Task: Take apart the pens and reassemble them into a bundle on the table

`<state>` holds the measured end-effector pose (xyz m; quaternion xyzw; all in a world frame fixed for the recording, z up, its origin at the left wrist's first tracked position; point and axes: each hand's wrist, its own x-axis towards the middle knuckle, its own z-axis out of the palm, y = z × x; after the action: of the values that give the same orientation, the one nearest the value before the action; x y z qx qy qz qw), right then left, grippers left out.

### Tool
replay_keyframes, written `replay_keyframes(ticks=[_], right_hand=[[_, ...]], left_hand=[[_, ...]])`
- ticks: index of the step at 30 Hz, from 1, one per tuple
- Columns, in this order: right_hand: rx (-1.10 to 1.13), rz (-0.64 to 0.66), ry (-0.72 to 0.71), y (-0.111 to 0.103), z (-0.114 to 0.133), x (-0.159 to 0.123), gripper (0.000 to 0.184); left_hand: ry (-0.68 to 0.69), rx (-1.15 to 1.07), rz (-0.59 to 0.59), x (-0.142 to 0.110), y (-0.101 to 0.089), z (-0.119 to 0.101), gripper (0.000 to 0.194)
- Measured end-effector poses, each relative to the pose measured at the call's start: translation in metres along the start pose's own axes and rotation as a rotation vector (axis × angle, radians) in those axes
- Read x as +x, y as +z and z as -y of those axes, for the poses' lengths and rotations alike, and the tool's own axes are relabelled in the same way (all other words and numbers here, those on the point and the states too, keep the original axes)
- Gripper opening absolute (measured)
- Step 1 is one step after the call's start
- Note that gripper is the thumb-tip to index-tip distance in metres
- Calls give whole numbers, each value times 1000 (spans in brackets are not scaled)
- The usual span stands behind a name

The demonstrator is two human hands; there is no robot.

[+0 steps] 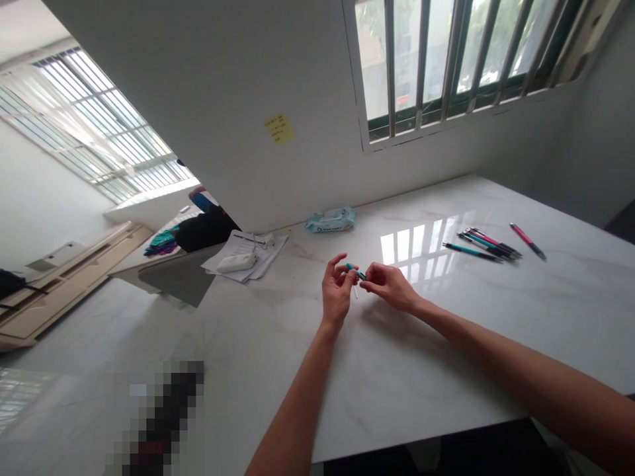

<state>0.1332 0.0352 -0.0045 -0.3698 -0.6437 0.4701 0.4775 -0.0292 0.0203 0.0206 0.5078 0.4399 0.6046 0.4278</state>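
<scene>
The left hand [337, 291] and the right hand [391, 287] meet above a white veined marble worktop [421, 396], both closed in a fine pinch on a short teal pen barrel [355, 270]. The left hand's fingers curl around the barrel from one side while the right hand's fingertips press in from the other. A thin white stem [355, 292] pokes out just below the barrel, between the two hands.

Farther along the worktop to the right lies a fanned cluster of slim teal and black pens [483, 244], with a lone pink and black pen [528, 241] just beside it. Toward the wall sits a pale blue soft pack of wet wipes [330, 219]. Left of that, a white oblong pouch [237, 263] rests on loose white papers [268, 254]. A yellow sticky note [278, 128] is stuck to the white wall [198, 79], left of a barred window [446, 59]. A dark object [161, 416] at lower left is pixelated beyond telling
</scene>
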Motion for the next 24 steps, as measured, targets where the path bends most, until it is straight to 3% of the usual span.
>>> replay_keyframes(ticks=[4, 9, 12, 17, 24], right_hand=[[98, -73, 67, -2, -3, 2, 33], [282, -198, 89, -9, -3, 10, 39], [374, -261, 119, -15, 0, 14, 44], [407, -251, 148, -22, 6, 15, 45], [379, -235, 103, -25, 7, 16, 42]], left_hand=[[-31, -20, -84, 6, -6, 5, 41], [-181, -89, -83, 7, -9, 9, 40], [-351, -166, -20, 0, -2, 8, 38], [-539, -330, 0, -13, 13, 2, 30], [-569, -364, -49, -12, 14, 5, 21]])
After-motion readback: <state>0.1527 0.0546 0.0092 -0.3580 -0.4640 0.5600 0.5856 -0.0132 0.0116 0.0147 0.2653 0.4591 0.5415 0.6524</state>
